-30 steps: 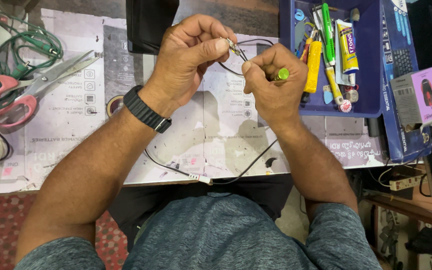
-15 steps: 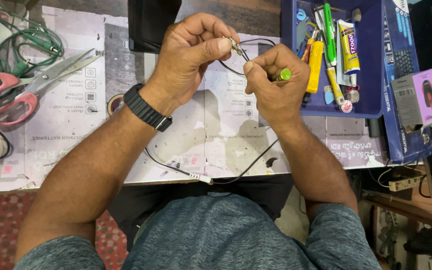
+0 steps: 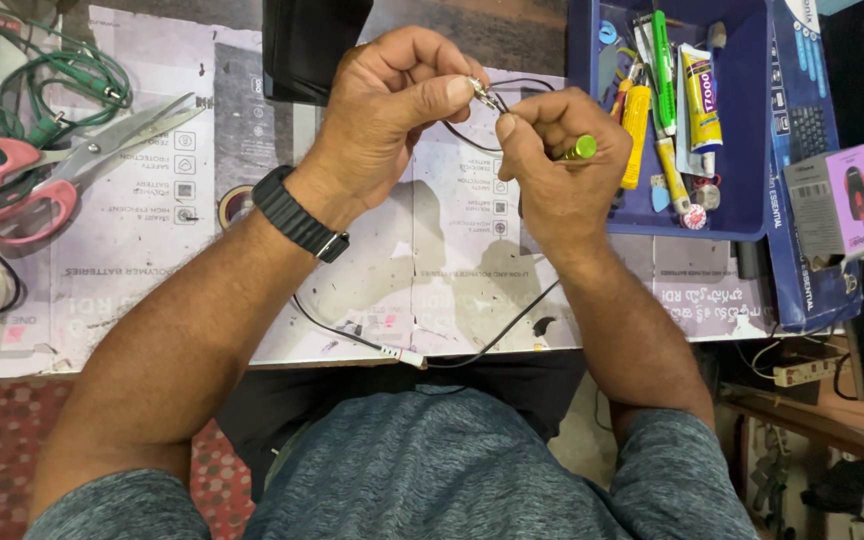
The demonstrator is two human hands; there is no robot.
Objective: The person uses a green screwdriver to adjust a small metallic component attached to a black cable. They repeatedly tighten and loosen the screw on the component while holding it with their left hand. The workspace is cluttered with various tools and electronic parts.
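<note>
My left hand (image 3: 387,105) pinches a small metal connector (image 3: 483,93) at the end of a thin black cable (image 3: 497,335) between thumb and forefinger. My right hand (image 3: 550,165) is closed around a small tool with a green handle (image 3: 580,149), and its tip meets the connector. The two hands are held close together above the paper-covered table (image 3: 152,250). The cable loops down past my right wrist to the table's near edge. A black watch (image 3: 297,215) sits on my left wrist.
A blue tray (image 3: 742,120) at the right holds glue tubes, pens and small tools. Pink-handled scissors (image 3: 32,185) and coiled green wire (image 3: 62,80) lie at the left. A black box (image 3: 312,45) stands behind my hands. A small purple carton (image 3: 837,205) rests at far right.
</note>
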